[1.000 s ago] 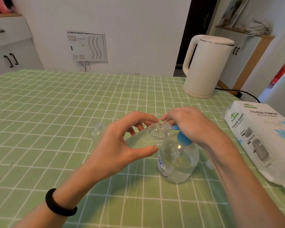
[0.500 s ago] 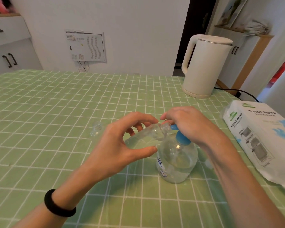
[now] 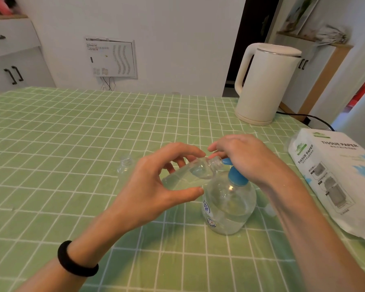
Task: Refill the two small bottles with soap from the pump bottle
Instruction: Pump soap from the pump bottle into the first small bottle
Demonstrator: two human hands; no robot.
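Note:
A clear round pump bottle [image 3: 228, 205] with a blue pump head [image 3: 236, 178] stands on the green checked tablecloth, partly filled with clear soap. My right hand [image 3: 244, 157] lies over the pump head and presses it. My left hand [image 3: 156, 186] holds a small clear bottle [image 3: 190, 175] tilted, between thumb and fingers. The small bottle's open threaded neck [image 3: 215, 162] sits at the blue spout. A second small clear bottle [image 3: 125, 166] stands upright and uncapped to the left, behind my left hand.
A cream electric kettle [image 3: 263, 85] stands at the back right with its black cord [image 3: 316, 120] trailing right. A white tissue paper pack [image 3: 341, 178] lies along the table's right edge. A small clear cap [image 3: 269, 210] lies beside the pump bottle under my right forearm.
Both hands and the bottles hold nearly the same pose; the tilted small bottle's neck stays at the spout while my right hand stays pressed on the pump.

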